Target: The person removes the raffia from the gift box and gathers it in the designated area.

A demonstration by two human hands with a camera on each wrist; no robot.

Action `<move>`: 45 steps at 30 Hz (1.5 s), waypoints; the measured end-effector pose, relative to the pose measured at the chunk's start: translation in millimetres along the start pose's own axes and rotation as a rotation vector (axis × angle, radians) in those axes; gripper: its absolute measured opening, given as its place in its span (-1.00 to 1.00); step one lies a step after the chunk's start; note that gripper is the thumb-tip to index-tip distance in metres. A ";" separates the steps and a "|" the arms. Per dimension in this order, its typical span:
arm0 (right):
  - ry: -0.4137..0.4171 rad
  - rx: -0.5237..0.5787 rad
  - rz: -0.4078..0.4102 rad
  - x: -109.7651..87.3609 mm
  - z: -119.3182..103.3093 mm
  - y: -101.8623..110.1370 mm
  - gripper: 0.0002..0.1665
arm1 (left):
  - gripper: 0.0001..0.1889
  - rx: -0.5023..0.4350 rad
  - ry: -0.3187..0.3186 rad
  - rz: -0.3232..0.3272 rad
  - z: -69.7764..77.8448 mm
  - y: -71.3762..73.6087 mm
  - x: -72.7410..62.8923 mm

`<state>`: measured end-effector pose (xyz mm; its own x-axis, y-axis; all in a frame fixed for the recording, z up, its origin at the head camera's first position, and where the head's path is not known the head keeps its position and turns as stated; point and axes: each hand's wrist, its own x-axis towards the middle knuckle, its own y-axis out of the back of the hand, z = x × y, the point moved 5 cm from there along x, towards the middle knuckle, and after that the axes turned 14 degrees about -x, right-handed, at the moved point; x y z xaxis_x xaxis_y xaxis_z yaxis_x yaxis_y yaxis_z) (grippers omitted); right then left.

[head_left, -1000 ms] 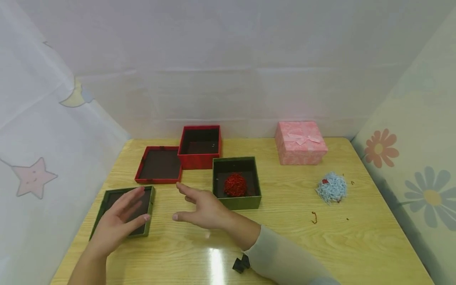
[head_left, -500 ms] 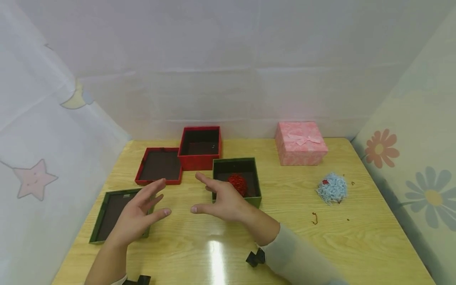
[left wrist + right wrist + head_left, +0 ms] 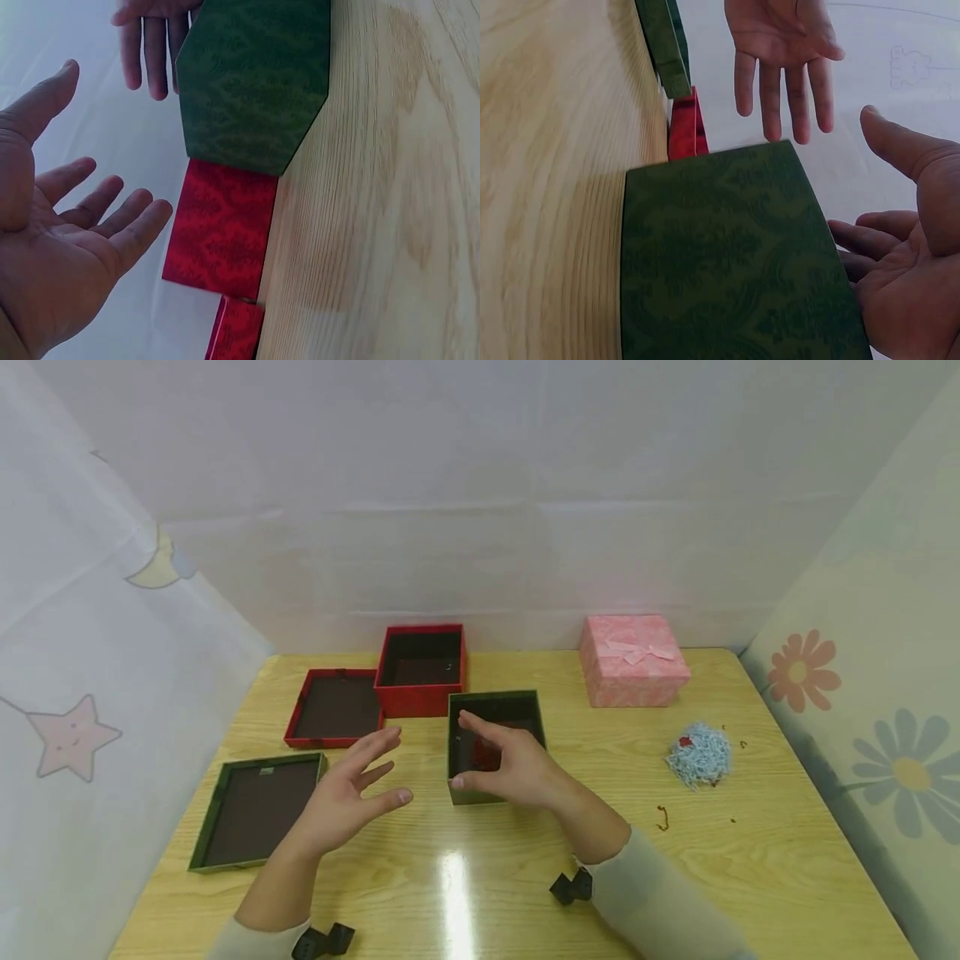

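My right hand (image 3: pixel 525 768) reaches over the open green box (image 3: pixel 480 797), its fingers spread and relaxed. Behind that hand, a clump of red shredded paper (image 3: pixel 486 755) inside the box is mostly hidden. To the box's left, my left hand (image 3: pixel 341 806) hovers with loose fingers and thumb apart, holding nothing. In the left wrist view, its palm (image 3: pixel 67 262) faces the patterned green box wall (image 3: pixel 255 82). The right wrist view has the right palm (image 3: pixel 915 292) close beside another wall of the green box (image 3: pixel 727 255).
A shallow green lid (image 3: pixel 258 810) lies inside up at the left. Behind stand an open red box (image 3: pixel 420 700) and its red lid (image 3: pixel 335 707). A pink bow-topped box (image 3: pixel 637 664) sits back right, with blue shredded paper (image 3: pixel 699 756) and small red scraps (image 3: pixel 662 818) nearer.
Both hands have moved right, the right one from left of the green box to over it, covering most of the red paper. The left hand has left the green lid's area. The boxes stay put.
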<state>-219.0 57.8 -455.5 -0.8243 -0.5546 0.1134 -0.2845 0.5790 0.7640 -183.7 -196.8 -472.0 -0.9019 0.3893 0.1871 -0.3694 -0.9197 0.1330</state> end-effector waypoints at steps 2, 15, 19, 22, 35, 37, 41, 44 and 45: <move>-0.010 -0.015 0.007 -1.6 5.3 3.6 0.11 | -0.12 -0.005 -0.014 -0.013 -0.1 -5.5 5.1; -0.065 -0.128 0.037 -8.9 26.3 24.5 0.10 | -0.05 -0.049 0.031 -0.015 -16.8 -36.9 34.1; -0.076 -0.176 0.048 -9.8 30.5 28.1 0.08 | -0.01 -0.047 0.062 -0.012 -23.6 -44.4 40.1; -0.079 -0.192 0.056 -9.9 33.2 30.0 0.06 | 0.01 -0.040 0.084 -0.012 -29.4 -48.5 43.7; -0.077 -0.235 0.041 -4.5 35.8 31.9 0.02 | -0.05 -0.013 0.120 -0.028 -44.1 -56.1 47.1; -0.078 -0.248 0.033 -2.0 35.3 30.9 0.02 | -0.05 -0.022 0.122 -0.028 -44.1 -56.9 47.1; -0.070 -0.295 0.001 3.9 33.7 27.2 0.02 | -0.04 -0.052 0.142 -0.020 -45.1 -58.3 46.2; -0.064 -0.346 -0.033 9.4 32.7 23.4 0.02 | -0.04 -0.074 0.153 -0.009 -46.6 -58.4 45.6; -0.065 -0.364 -0.046 11.4 32.5 22.0 0.02 | -0.05 -0.084 0.155 -0.005 -47.0 -58.4 45.4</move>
<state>-250.6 83.7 -458.0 -0.8472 -0.5297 0.0418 -0.1390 0.2970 0.9447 -213.7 -127.9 -517.0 -0.9214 0.3872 0.0338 -0.3854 -0.9214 0.0506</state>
